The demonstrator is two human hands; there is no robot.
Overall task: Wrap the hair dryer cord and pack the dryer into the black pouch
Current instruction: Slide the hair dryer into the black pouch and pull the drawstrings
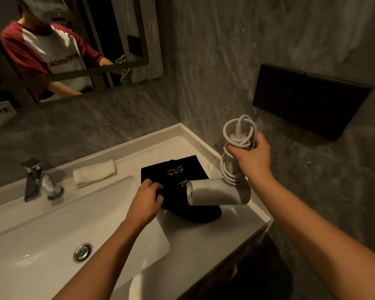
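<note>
A white hair dryer (218, 192) hangs in the air above the counter's right end, barrel pointing left, handle up. Its white cord (239, 133) is coiled in loops around the handle. My right hand (252, 155) grips the handle and the coils together. The black pouch (178, 180), with gold lettering, lies flat on the white counter (204, 239) just left of and below the dryer. My left hand (147, 201) pinches the pouch's near left edge, fingers closed on the fabric.
A white sink basin (41, 241) with a chrome faucet (36, 180) fills the left. A rolled white towel (94, 172) lies behind the basin. A mirror (74, 46) and a black wall box (307, 100) hang on the grey wall. The counter ends at the right.
</note>
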